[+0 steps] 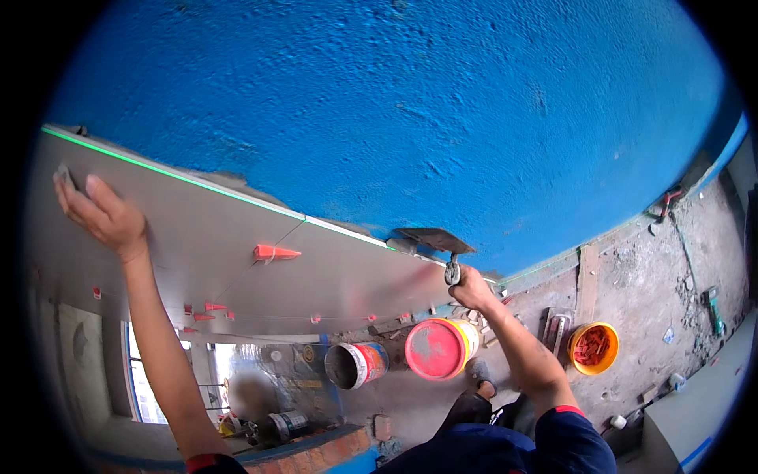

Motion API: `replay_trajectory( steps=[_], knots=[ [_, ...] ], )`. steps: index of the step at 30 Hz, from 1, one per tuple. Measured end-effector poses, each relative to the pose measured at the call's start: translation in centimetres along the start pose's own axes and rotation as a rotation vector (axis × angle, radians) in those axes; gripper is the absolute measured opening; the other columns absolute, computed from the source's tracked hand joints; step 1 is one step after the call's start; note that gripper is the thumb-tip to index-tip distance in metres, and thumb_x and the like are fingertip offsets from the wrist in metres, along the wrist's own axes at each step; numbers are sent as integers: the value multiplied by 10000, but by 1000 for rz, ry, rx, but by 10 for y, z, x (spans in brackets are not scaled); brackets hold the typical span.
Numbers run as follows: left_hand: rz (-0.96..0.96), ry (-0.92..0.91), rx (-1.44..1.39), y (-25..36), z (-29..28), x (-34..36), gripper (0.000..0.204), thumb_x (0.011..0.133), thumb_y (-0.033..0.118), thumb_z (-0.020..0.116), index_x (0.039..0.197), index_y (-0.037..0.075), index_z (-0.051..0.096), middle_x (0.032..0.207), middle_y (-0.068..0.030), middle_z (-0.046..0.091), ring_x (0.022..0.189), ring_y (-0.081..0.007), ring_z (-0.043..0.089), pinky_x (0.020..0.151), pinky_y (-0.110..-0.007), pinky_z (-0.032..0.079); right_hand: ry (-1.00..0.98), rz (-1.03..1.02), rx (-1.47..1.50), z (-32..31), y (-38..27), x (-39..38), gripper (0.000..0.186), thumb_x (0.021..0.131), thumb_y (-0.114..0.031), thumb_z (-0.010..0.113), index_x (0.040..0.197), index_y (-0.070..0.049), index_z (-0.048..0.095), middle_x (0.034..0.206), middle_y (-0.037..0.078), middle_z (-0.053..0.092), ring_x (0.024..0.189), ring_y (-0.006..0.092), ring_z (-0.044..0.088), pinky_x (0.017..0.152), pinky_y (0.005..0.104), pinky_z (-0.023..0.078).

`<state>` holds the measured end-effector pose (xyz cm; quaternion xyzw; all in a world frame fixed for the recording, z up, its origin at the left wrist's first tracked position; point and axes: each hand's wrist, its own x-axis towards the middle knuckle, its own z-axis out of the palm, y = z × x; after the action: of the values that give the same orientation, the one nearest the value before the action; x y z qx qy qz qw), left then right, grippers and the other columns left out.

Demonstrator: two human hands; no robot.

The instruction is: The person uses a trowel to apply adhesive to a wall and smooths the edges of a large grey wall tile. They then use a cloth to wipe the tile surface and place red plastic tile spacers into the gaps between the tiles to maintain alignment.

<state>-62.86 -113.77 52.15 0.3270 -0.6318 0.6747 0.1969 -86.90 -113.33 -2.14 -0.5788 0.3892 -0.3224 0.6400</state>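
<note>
My right hand [472, 289] grips the handle of a trowel [434, 239]. The trowel's flat blade lies at the top edge of the grey wall tiles [189, 229], against the blue wall [410, 110]. Some grey mortar [401, 245] shows beside the blade. On the left, my left hand [110, 215] is raised over the tile face, with its fingers bent around a small greyish thing I cannot make out. A bright green line [181, 174] runs along the tiles' top edge. Between the hands, a red wedge [276, 253] sticks out at a tile joint.
Below the tiles stand a red-lidded bucket [436, 350], an open, dark-insided bucket [347, 366] and a yellow bucket [612, 357] of red pieces. More red wedges [213, 306] dot the lower joints. A green-handled tool [714, 310] and a plank [587, 272] lie on the rubble-strewn floor.
</note>
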Motion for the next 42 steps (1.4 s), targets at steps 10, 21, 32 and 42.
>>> replay_trajectory(
  steps=[10,21,32,42],
  knots=[
    [-7,92,18,4,4,2,414,997,197,431,1322,-52,495,1405,-214,464,1317,-345,427,1109,-424,319,119,-183,-64,43,18,-19,328,706,-36,573,1032,-10,559,943,264,624,927,477,581,805,491,483],
    [-67,106,-7,0,5,-3,421,994,206,428,1335,-30,501,1413,-210,467,1323,-353,426,1105,-438,317,145,-195,-90,32,-83,-9,204,680,-37,570,879,-5,533,820,220,606,782,399,599,735,462,472],
    [-95,115,-36,0,2,-4,432,981,187,428,1345,-37,492,1426,-226,446,1327,-374,414,1105,-457,308,-26,-309,-82,27,-98,-45,254,710,-54,602,958,-14,568,888,220,610,865,434,603,771,468,485],
    [-162,94,-26,-1,1,-3,463,971,192,413,1372,-30,473,1429,-228,440,1348,-384,392,1119,-475,297,68,-718,-163,16,-243,-26,168,725,-109,654,829,-25,553,787,194,573,715,389,582,663,443,480]
  ],
)
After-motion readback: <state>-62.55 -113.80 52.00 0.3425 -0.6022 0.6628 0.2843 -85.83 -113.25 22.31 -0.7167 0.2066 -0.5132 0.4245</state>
